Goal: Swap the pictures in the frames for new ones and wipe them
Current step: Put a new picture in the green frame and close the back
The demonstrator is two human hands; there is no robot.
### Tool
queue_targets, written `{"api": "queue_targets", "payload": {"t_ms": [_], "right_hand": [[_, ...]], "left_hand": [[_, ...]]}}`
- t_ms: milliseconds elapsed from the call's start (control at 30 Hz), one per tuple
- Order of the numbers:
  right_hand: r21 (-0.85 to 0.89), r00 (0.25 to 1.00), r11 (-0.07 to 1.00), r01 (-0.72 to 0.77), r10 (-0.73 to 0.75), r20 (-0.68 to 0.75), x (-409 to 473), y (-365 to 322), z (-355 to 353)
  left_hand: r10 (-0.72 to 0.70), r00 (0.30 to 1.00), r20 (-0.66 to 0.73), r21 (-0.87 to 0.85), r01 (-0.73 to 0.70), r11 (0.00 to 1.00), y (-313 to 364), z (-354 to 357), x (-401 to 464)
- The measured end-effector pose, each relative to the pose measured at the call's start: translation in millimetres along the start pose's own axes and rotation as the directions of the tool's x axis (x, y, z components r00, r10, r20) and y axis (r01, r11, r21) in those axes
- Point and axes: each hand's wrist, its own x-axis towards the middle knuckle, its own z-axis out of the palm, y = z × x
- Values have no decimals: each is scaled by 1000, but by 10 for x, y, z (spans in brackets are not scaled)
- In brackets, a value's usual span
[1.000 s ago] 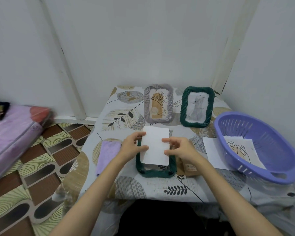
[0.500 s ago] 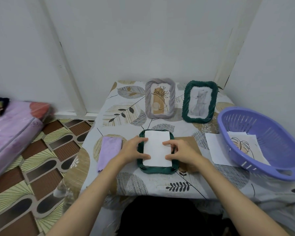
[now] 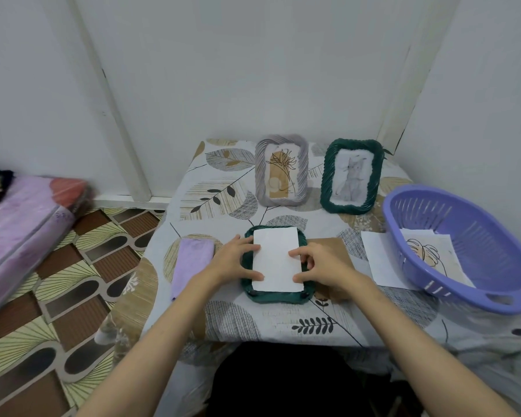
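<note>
A dark green woven frame (image 3: 275,297) lies face down on the table in front of me. A white picture sheet (image 3: 277,260), blank side up, rests flat in its opening. My left hand (image 3: 233,260) presses the sheet's left edge with spread fingers. My right hand (image 3: 319,263) presses the right edge the same way. A brown backing board (image 3: 333,245) lies under my right hand. Two frames stand at the back: a grey one (image 3: 282,174) with a plant drawing and a green one (image 3: 352,176) with a grey drawing. A lilac cloth (image 3: 191,263) lies to the left.
A purple plastic basket (image 3: 463,251) at the right holds a leaf drawing (image 3: 427,254). A white sheet (image 3: 379,260) pokes out beneath it. The table (image 3: 253,320) has a leaf-patterned cover; walls close in behind and to the right. A pink mattress (image 3: 18,224) lies at left on the patterned floor.
The white sheet was held tilted above the green frame; both hands lowered it flat into the frame's back and now press its edges.
</note>
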Motion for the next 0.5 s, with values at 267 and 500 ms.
{"api": "queue_targets", "payload": {"t_ms": [267, 500], "right_hand": [[-72, 998, 997, 40, -36, 52, -17, 2, 22], [-148, 995, 989, 30, -15, 103, -11, 20, 24]], "left_hand": [[-27, 998, 51, 51, 24, 998, -42, -6, -4], [-20, 998, 60, -61, 23, 998, -46, 26, -57]]}}
